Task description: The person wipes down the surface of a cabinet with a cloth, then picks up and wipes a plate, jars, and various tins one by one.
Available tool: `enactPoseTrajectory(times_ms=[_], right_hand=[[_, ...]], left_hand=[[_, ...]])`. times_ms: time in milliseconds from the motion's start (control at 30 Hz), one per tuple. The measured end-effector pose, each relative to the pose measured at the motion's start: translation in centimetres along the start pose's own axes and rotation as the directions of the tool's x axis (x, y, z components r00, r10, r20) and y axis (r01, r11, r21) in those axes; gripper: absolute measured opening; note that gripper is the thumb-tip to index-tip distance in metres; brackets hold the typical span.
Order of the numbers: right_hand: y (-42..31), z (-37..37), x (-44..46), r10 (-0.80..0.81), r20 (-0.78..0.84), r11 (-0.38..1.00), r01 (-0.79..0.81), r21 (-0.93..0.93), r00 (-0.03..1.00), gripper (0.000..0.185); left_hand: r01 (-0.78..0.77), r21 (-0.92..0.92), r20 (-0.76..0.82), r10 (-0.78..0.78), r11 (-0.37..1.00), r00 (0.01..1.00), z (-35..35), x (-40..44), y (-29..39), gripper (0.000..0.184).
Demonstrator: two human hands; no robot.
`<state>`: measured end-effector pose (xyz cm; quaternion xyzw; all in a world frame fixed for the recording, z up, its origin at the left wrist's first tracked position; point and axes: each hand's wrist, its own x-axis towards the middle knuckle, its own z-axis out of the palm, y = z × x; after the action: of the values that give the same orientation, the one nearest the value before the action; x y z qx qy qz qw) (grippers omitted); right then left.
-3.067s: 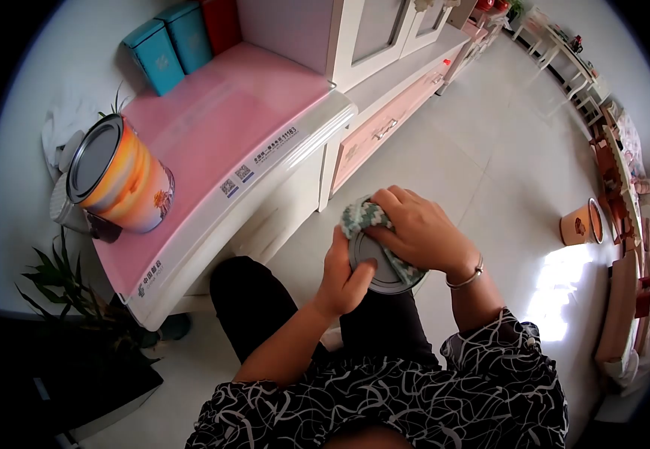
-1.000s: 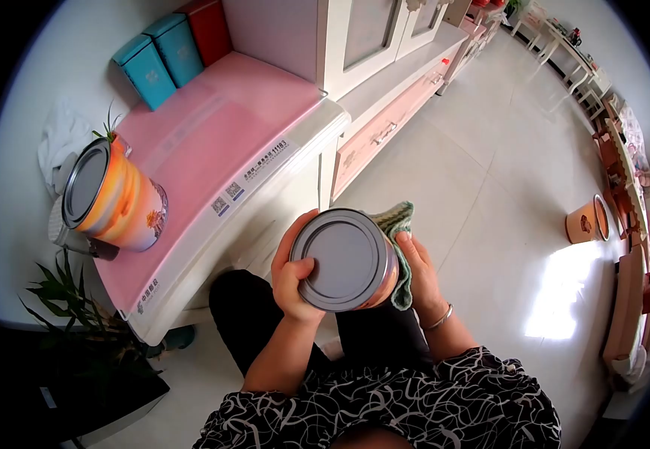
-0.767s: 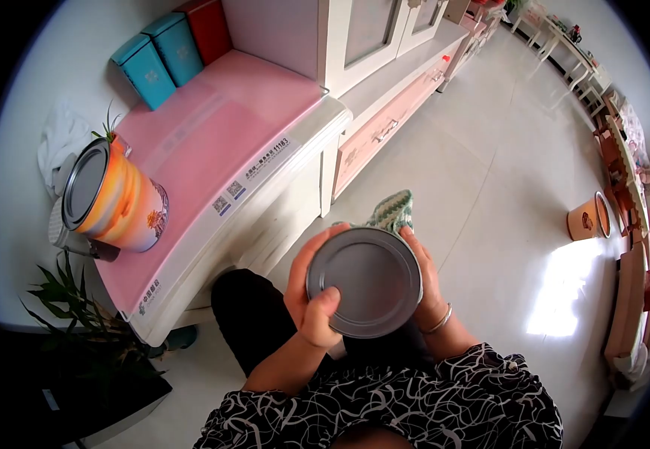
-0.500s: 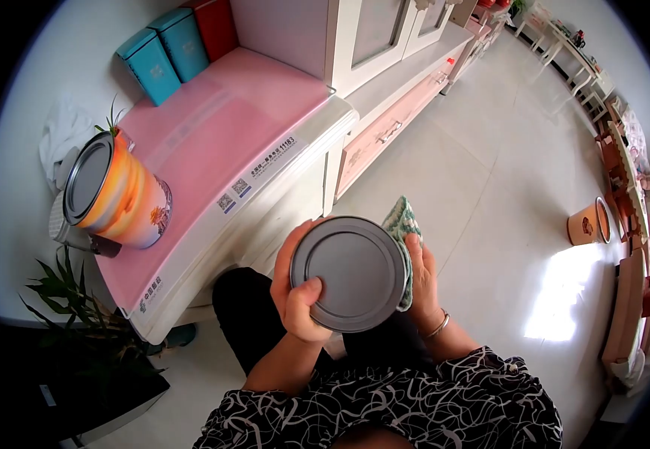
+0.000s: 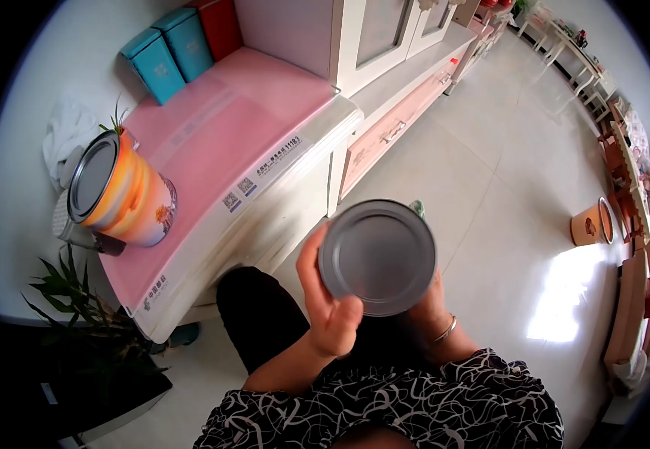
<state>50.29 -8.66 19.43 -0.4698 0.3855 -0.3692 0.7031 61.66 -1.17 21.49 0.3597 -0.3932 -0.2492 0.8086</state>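
Note:
A tin can [image 5: 377,258] with a grey metal lid faces up at me, in front of my lap. My left hand [image 5: 328,307] is wrapped round its left side, the thumb by the lid's lower-left rim. On the far side, my right hand [image 5: 431,303], with a bracelet at the wrist, is mostly hidden behind the can. A corner of a green-and-white knitted cloth [image 5: 417,207] peeks out past the can's upper right rim; the rest of it is covered.
A second tin can [image 5: 134,198], orange and yellow, lies tilted in view on the pink-topped cabinet [image 5: 212,142] to my left. Two teal boxes [image 5: 154,67] and a red box [image 5: 218,28] stand further back. A plant [image 5: 63,292] is below left; an orange bin [image 5: 587,228] stands right.
The held can has moved up and to the right, now covering most of the cloth and my right hand. My left thumb has slid from the lid's face towards its rim.

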Motion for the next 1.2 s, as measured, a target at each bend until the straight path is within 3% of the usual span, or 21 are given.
enactPoseTrajectory(times_ms=[33,100,133,167,200,233,267,300,367,433,467,533,667,700,767,867,933,1067,1167,1200], right_hand=[[-0.4,-0.1,0.2,0.051,-0.035,0.997,-0.049,0.058,0.998,0.045],[0.7,-2.9,1.1,0.027,-0.005,1.0,-0.027,-0.006,1.0,0.046],[1.5,-4.3,1.7,-0.177,0.127,0.932,0.208,-0.298,0.976,0.042],[2.1,-5.1,1.8,-0.256,0.196,0.833,0.319,-0.452,0.947,0.035],[1.7,-5.0,1.7,-0.332,0.263,0.697,0.424,-0.579,0.906,0.029],[0.8,-4.9,1.5,-0.333,0.264,0.696,0.425,-0.579,0.905,0.029],[-0.3,-4.5,1.4,-0.186,0.183,0.841,0.252,-0.479,0.965,0.028],[0.2,-5.3,1.8,-0.184,0.238,0.812,0.284,-0.511,0.954,0.029],[1.3,-6.8,2.6,-0.179,0.347,0.749,0.356,-0.558,0.921,0.033],[-1.0,-5.6,2.0,-0.011,0.25,0.92,0.107,-0.376,0.968,0.038],[-1.9,-4.9,1.7,-0.012,0.251,0.921,0.108,-0.375,0.968,0.038],[-3.1,-3.6,1.4,0.156,0.081,0.97,-0.138,-0.198,0.984,0.035],[-1.0,-5.1,2.1,0.115,0.072,0.963,-0.093,-0.251,0.991,0.034],[0.5,-6.6,2.7,-0.032,0.175,0.949,0.085,-0.303,0.984,0.036],[1.3,-7.4,3.1,-0.17,0.284,0.905,0.263,-0.334,0.944,0.038],[0.5,-6.5,2.9,-0.189,0.279,0.855,0.298,-0.424,0.941,0.039],[-1.1,-4.5,2.1,-0.011,0.124,0.984,0.033,-0.177,0.992,0.038],[-0.8,-3.5,1.9,-0.011,0.088,0.999,0.014,-0.034,0.996,0.041],[-1.0,-2.1,0.8,-0.101,0.166,0.992,0.112,-0.062,0.981,0.043],[-1.1,-1.8,0.7,0.024,0.134,0.992,-0.04,0.116,0.991,0.044]], left_hand=[[-0.061,0.006,0.075,0.061,0.998,0.995,0.0,0.1,-0.2,0.076],[-0.1,0.165,0.18,0.07,0.981,0.981,-1.2,-0.2,-1.5,0.091],[-0.158,0.27,0.245,0.091,0.95,0.965,-1.6,0.1,-1.3,0.094],[-0.22,0.366,0.311,0.104,0.904,0.945,-1.8,0.6,-1.2,0.098],[-0.339,0.398,0.369,0.19,0.852,0.91,-1.8,1.2,-1.1,0.099],[-0.34,0.398,0.368,0.191,0.852,0.91,-1.8,1.5,-1.0,0.099],[-0.338,0.331,0.431,0.178,0.881,0.885,-1.9,1.8,-0.8,0.099],[-0.33,0.262,0.493,0.168,0.907,0.854,-1.9,2.1,-0.5,0.099],[-0.363,0.294,0.572,0.141,0.884,0.808,-2.1,2.5,0.0,0.097],[-0.325,0.325,0.585,0.081,0.888,0.807,-2.1,2.6,-0.1,0.094],[-0.326,0.326,0.586,0.081,0.887,0.807,-2.1,2.5,-0.4,0.094],[-0.154,0.274,0.498,-0.003,0.949,0.867,-2.1,1.8,-1.6,0.091],[-0.055,0.255,0.433,-0.064,0.965,0.899,-2.0,1.0,-2.4,0.093],[-0.125,0.265,0.453,-0.009,0.956,0.892,-1.8,1.3,-2.2,0.093],[-0.195,0.273,0.472,0.045,0.942,0.88,-1.4,1.5,-2.0,0.092],[-0.173,0.197,0.422,0.076,0.965,0.903,-0.7,1.1,-2.3,0.089],[-0.203,0.253,0.381,0.095,0.946,0.919,-0.5,0.8,-2.8,0.084],[-0.336,0.365,0.307,0.228,0.868,0.924,0.5,0.6,-2.4,0.083],[-0.376,0.431,0.23,0.303,0.82,0.925,0.7,0.3,-2.2,0.082],[-0.377,0.427,0.212,0.315,0.822,0.925,0.7,0.3,-2.3,0.082]])
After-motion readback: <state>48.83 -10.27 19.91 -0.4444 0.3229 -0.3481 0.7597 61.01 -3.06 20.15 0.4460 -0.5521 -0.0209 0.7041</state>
